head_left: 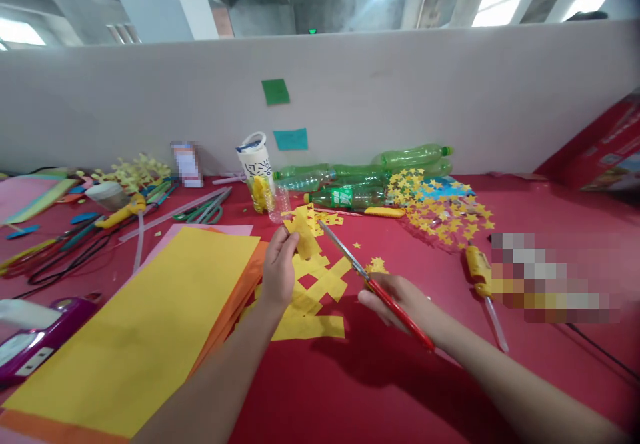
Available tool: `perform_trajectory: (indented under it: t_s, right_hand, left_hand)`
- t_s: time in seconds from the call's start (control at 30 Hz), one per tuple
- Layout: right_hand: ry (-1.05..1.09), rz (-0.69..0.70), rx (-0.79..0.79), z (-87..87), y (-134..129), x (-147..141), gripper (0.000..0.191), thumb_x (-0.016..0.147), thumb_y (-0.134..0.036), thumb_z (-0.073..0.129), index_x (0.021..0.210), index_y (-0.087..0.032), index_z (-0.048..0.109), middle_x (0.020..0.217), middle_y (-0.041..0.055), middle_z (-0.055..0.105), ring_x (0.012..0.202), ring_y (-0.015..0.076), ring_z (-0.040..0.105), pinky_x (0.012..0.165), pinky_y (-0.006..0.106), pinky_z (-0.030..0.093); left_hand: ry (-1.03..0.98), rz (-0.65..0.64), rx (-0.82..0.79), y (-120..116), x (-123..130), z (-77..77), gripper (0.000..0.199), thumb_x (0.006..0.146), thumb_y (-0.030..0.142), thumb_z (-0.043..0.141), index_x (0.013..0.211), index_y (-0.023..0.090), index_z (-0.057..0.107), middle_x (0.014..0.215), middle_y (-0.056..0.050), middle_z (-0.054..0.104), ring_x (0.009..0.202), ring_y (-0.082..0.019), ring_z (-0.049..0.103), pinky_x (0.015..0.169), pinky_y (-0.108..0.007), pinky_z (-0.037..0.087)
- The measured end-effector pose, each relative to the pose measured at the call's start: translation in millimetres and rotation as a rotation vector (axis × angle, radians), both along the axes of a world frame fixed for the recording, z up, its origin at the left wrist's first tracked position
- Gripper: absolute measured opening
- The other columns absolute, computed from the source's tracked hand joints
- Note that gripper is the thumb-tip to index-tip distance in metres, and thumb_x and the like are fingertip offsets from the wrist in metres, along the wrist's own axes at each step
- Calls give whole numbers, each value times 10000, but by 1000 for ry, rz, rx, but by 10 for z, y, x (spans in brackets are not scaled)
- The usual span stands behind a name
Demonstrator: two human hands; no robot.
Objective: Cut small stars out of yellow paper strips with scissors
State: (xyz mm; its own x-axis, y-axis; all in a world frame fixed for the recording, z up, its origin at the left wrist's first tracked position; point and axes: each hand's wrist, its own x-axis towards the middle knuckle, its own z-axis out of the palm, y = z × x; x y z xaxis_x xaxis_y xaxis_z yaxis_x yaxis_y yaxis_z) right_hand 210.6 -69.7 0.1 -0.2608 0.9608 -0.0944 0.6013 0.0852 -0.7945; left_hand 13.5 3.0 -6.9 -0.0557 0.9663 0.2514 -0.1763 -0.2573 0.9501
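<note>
Near the middle of the red table, my left hand (280, 264) pinches a small strip of yellow felt (306, 234) between thumb and fingers. My right hand (400, 301) is wrapped round red-handled scissors (383, 291). Their blades point up and left, with the tips close to the strip's right side; whether the blades are parted is hard to make out. Beneath and between my hands lie several yellow felt pieces (313, 327), strips and squares, overlapping on the table. A little pile of yellow stars (377, 265) lies just behind my right hand, and one loose star (357, 245) sits apart.
Yellow and orange sheets (200, 277) are stacked at left. Green plastic bottles (360, 196) lie along the white partition (370, 97), beside a white cup (256, 161). Many yellow stars (440, 211) are heaped at back right. A yellow glue gun (479, 271) rests right; cords and tools lie far left.
</note>
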Motion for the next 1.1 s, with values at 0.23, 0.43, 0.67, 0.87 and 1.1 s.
perform_trajectory:
  t_s: [0.23,0.43,0.67,0.87,1.1]
  right_hand:
    - [-102,35,-20,16,-25,-21,356,787,-467,521,590,-190,414,488,-45,435,451,89,391,413,193,248]
    - [-120,55,-59,120,-36,-48,364,802,-453,509,573,-193,395,464,-46,446,429,89,392,413,202,242]
    - [-96,86,-66,15,-21,-17,345,823,-430,492,589,-193,398,461,-49,461,435,93,424,434,202,281]
    - [-47,67,-155,12,-47,-22,377,824,-474,470,593,-183,408,451,-47,448,394,77,414,397,184,286]
    - [76,36,-249,13,-59,-47,407,837,-530,406,677,-164,485,386,-64,419,340,65,391,360,161,309]
  left_hand:
    - [215,30,90,-65,-16,95,226,827,298,452,635,191,400,610,30,341,553,-107,329,532,-239,278]
    - [239,41,138,-55,-30,110,248,836,272,440,618,197,348,591,35,276,528,-104,278,503,-245,249]
    - [233,13,136,-50,-31,98,259,823,276,455,606,194,340,591,30,280,523,-96,285,466,-214,279]
    - [179,-76,42,-52,-34,87,210,807,310,466,645,192,402,606,27,317,527,-88,336,456,-176,409]
    - [93,-151,16,-42,-45,78,137,789,302,501,719,188,474,642,26,404,563,-90,412,474,-185,432]
